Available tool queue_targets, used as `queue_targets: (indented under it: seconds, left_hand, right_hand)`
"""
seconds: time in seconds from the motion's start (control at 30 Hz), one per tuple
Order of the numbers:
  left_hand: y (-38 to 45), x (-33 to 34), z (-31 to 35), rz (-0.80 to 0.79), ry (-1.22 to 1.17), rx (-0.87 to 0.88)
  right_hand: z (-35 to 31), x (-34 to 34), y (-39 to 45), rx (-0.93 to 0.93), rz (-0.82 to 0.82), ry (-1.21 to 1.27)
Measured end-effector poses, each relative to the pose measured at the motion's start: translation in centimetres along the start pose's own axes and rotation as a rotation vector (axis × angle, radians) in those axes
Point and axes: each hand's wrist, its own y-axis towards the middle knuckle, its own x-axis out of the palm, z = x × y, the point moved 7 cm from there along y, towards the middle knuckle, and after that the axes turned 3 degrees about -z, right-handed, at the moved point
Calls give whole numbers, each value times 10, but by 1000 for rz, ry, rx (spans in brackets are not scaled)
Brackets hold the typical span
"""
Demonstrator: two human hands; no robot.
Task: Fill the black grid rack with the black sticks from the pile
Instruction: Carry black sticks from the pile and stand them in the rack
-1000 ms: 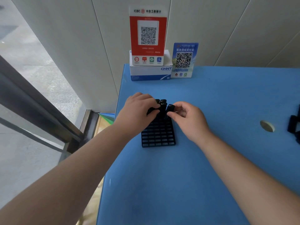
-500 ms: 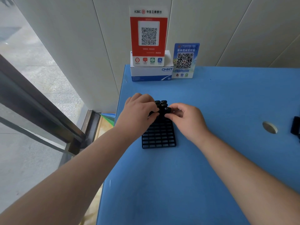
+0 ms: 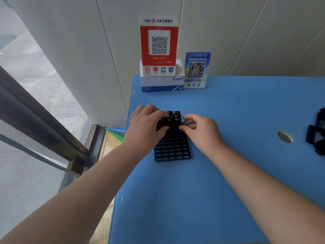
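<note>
**Both hands at the rack's far end**

Your black grid rack point(image 3: 172, 148) lies mid-frame on the blue desk point(image 3: 193, 199). Black sticks point(image 3: 173, 117) stand upright in its far rows; near rows empty. Your left hand point(image 3: 146, 127) has fingers clamped on the sticks' left side. Your right hand point(image 3: 200, 131) touches the right side, fingers curled together; grip unclear. Pile point(image 3: 316, 132) sits at right edge.

Black grid rack point(image 3: 172, 148), blue table point(image 3: 193, 199), prob. gold-tipped sticks point(image 3: 173, 117).
</note>
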Motion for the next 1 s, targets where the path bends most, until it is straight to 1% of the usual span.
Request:
queue_targets:
  seconds: [0.07,0.13,0.3,0.43,0.57,0.67,0.73,0.87,1.0]
  left_hand:
    - [-3,-2,0,7,-25,-22]
    - [-3,-5,5,1,-59,-7]
    - [4,-15,43,-8,-55,156]
    - [4,4,71,-119,23,209]
    - [-4,34,102,-269,99,195]
    - [-15,51,140,-315,147,241]
    - [-22,56,171,-315,170,274]
    - [-38,69,240,-307,200,346]
    - [-61,79,301,-311,210,351]
  right_hand:
    - [6,-5,-9,30,35,7]
    - [9,-11,-20,34,68,14]
    - [16,-48,-44,26,189,1]
    - [29,-90,-69,25,244,-60]
    - [50,-139,-107,101,244,-261]
    - [64,-178,-146,145,227,-520]
    - [73,-204,-172,196,230,-611]
    - [97,-245,-226,258,285,-660]
    - [128,-276,-278,299,238,-638]
